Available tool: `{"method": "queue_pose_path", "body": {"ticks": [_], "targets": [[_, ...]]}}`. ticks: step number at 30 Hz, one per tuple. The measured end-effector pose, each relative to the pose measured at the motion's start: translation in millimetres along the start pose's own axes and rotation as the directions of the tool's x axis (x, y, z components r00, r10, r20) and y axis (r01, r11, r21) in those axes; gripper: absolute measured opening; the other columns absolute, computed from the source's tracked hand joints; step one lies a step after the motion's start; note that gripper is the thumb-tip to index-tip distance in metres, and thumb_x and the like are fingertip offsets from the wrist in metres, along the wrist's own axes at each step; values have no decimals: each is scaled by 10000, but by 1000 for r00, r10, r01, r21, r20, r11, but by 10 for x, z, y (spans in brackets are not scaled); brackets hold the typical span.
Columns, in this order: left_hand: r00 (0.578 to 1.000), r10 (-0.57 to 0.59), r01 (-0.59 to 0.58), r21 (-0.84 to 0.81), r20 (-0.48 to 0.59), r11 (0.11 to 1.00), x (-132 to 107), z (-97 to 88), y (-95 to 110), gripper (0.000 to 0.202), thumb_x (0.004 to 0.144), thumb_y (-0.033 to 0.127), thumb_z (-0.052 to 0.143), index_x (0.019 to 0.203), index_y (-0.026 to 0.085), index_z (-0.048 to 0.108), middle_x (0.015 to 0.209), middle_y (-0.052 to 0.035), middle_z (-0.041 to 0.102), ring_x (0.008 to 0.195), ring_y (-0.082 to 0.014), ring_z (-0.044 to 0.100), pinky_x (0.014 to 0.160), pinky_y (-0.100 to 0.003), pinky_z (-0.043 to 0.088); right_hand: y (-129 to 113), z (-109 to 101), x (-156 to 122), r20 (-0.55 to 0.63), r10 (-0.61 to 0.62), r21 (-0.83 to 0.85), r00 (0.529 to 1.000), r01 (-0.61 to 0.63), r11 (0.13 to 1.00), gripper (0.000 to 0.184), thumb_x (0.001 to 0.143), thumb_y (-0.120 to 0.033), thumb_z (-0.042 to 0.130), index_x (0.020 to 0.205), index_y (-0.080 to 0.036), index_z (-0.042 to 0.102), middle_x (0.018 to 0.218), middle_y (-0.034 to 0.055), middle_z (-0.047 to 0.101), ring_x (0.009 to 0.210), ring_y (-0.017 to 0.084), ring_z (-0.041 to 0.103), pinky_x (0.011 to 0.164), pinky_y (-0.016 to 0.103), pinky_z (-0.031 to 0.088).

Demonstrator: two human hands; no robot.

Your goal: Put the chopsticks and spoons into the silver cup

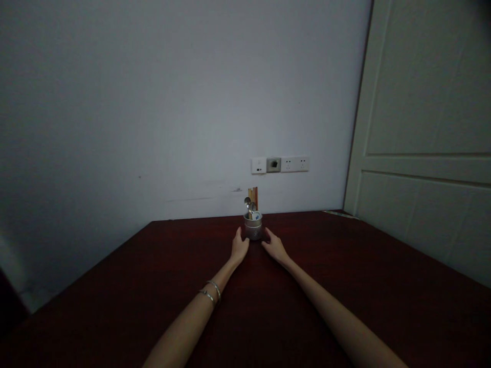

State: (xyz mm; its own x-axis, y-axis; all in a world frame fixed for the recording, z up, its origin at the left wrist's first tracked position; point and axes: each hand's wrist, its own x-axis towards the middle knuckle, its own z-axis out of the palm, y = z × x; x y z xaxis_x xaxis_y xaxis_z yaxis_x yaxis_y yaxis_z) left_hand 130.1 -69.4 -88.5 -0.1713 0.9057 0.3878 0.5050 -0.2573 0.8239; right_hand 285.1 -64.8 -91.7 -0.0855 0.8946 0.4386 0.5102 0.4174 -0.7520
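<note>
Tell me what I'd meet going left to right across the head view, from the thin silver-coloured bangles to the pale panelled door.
Thin silver-coloured bangles, bare left hand, grey cylindrical utensil container, bare right hand, pale panelled door.

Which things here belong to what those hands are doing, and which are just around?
In the job:
- left hand and right hand, either side of the container
- grey container
- spoons and sticks inside

Just around:
- red-brown table
- wall sockets
- bangles
</note>
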Motion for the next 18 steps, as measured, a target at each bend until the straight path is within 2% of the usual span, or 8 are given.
{"method": "queue_pose_path", "body": {"ticks": [3, 7, 12, 18], "targets": [[995, 103, -103, 207, 11, 973, 18, -130, -25, 591, 708, 112, 419, 1287, 56, 312, 1341, -143, 323, 1244, -191, 281, 1031, -296, 211, 54, -95, -1, 11, 2, -114, 1000, 0, 993, 625, 686, -173, 475, 1287, -70, 336, 1238, 140, 474, 1114, 199, 468, 910, 292, 391], [978, 183, -210, 481, 103, 851, 74, -348, -84, 553, 737, 131, 383, 1275, 22, 319, 1353, -165, 289, 1262, -198, 236, 1036, -302, 191, 92, -257, -9, 61, -65, -253, 996, 78, 964, 579, 725, -196, 461, 1276, -54, 356, 1275, 147, 433, 1168, 196, 410, 990, 295, 298], [975, 151, -222, 630, 165, 744, 89, -521, -171, 502, 793, 196, 332, 1268, 35, 332, 1351, -170, 291, 1256, -226, 244, 1011, -345, 213, 116, -341, -65, 129, -30, -397, 991, 79, 914, 504, 773, -242, 442, 1248, -75, 408, 1258, 142, 454, 1161, 213, 418, 983, 313, 302], [984, 37, -145, 655, 177, 741, 57, -589, -294, 458, 822, 249, 316, 1238, 67, 377, 1331, -175, 328, 1236, -254, 278, 987, -395, 223, 103, -356, -123, 169, -33, -467, 985, 109, 877, 406, 793, -260, 429, 1156, -101, 518, 1198, 133, 517, 1137, 228, 445, 966, 317, 316]]}}
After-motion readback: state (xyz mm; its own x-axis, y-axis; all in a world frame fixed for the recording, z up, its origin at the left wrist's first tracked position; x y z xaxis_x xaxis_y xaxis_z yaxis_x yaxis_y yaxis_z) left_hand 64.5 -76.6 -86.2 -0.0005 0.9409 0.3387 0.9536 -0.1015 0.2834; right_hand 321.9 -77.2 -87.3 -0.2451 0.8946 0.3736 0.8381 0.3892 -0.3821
